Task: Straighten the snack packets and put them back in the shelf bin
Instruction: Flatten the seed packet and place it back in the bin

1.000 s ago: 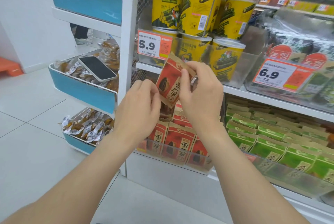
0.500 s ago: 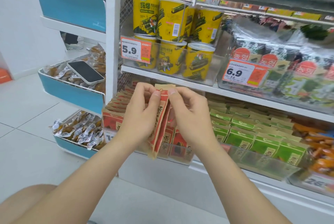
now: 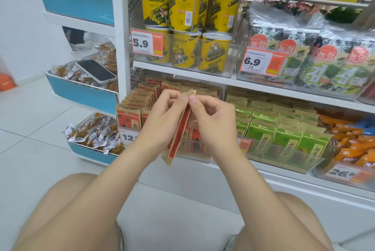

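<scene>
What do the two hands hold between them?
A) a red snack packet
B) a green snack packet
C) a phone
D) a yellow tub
A: the left hand and the right hand pinch the top of the red snack packet, which hangs edge-on toward the camera.

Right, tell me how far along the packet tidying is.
Done: the rows of packets at the left of the bin stand upright and even. In hand: the left hand and right hand pinch the top edge of the held packets, which hang edge-on in front of the bin. Left: those go back into the bin. The packets behind the hands are hidden, so their state is unclear.
</scene>
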